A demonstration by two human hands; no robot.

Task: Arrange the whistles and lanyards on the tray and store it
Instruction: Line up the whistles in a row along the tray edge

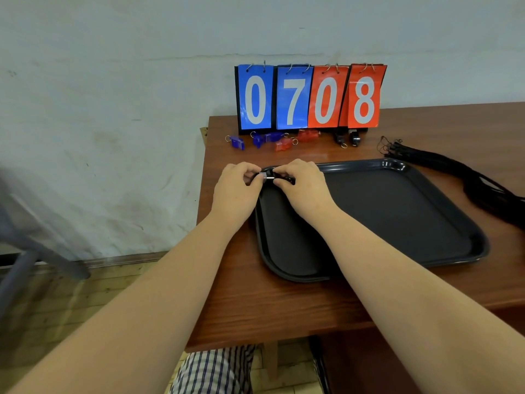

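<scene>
A black tray lies on the brown table. Over its far left corner, my left hand and my right hand both pinch one small black whistle between their fingertips. Several loose whistles sit in a row behind the tray: blue whistles at the left, red whistles in the middle, black whistles at the right. A bundle of black lanyards lies to the right of the tray, trailing toward the right edge of the view.
A flip scoreboard reading 0708 stands against the wall behind the whistles. The table's left edge runs just left of my left hand; its front edge is near me. Wooden floor lies at the lower left.
</scene>
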